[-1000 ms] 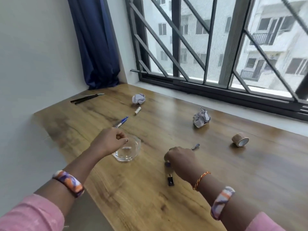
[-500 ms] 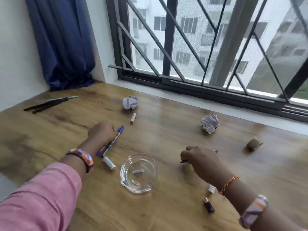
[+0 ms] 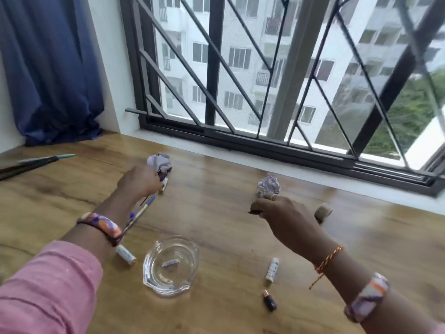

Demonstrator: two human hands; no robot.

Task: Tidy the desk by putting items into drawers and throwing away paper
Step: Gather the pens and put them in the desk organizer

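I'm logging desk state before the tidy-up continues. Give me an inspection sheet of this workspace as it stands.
Surface: wooden desk, glossy.
Job's things: two paper balls; pens in left hand; glass dish holding a small item; three small white tubes; tape roll.
Clutter: small dark object; pens far left.
Hands: left hand grips pens; right hand pinches a small dark item.
Cables: nothing seen.
Surroundings: barred window, blue curtain.

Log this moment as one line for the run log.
left hand: grips blue pen | right hand: pinches small dark item, unclear | paper balls: on desk | glass dish: near edge
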